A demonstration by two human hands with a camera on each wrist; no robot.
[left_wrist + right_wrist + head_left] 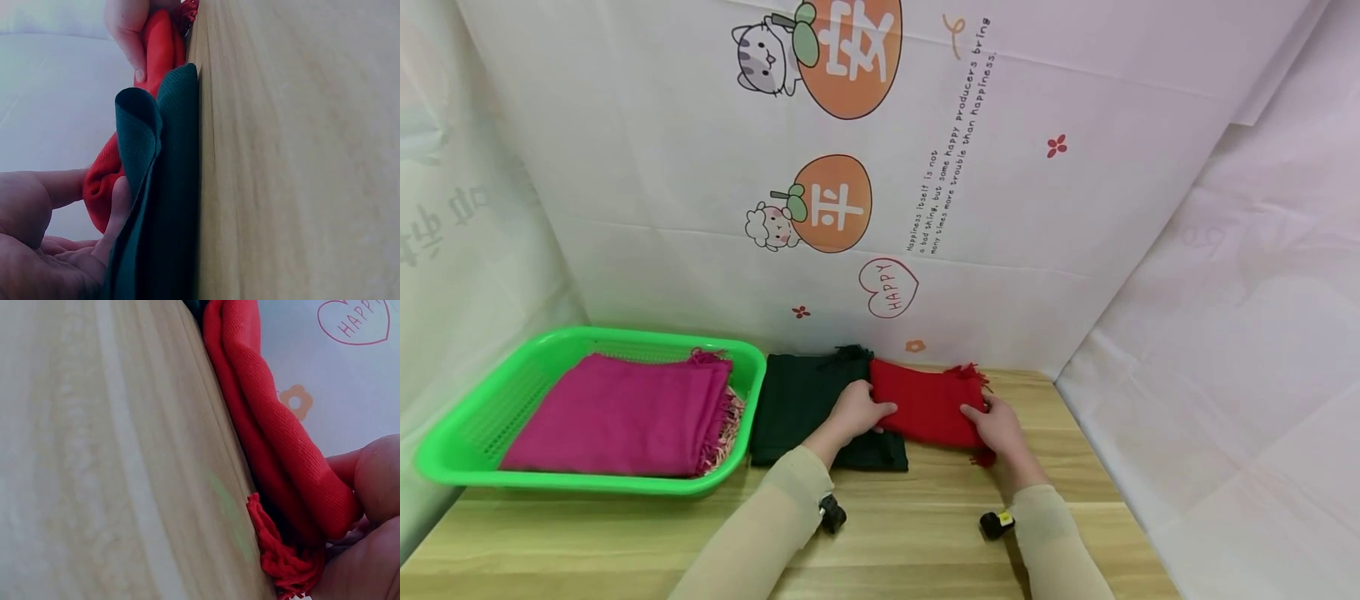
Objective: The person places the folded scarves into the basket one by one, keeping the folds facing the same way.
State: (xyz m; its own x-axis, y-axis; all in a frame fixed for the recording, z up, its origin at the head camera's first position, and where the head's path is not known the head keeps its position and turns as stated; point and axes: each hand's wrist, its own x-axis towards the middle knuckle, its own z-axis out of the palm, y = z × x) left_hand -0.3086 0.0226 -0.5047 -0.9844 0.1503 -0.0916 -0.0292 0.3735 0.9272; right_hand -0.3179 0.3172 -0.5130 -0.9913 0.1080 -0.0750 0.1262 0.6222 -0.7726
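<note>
Both hands hold a folded red scarf (928,407) with fringe at its right end. My left hand (856,410) pinches its left edge, thumb on top, over the folded dark green scarf (790,400). In the left wrist view, the left hand (56,250) has the red fold between thumb and fingers beside the green layers (178,187). My right hand (996,423) grips the right edge near the fringe. The right wrist view shows the right thumb and fingers (375,487) around the corner of the red scarf (287,450), its fringe (281,556) hanging to the wooden table.
A green plastic basket (625,482) stands at the left on the wooden table (917,533). Inside it lies a folded magenta scarf (625,417) with fringe. A printed white cloth (985,308) hangs behind, with a white side cloth (1210,375) at the right.
</note>
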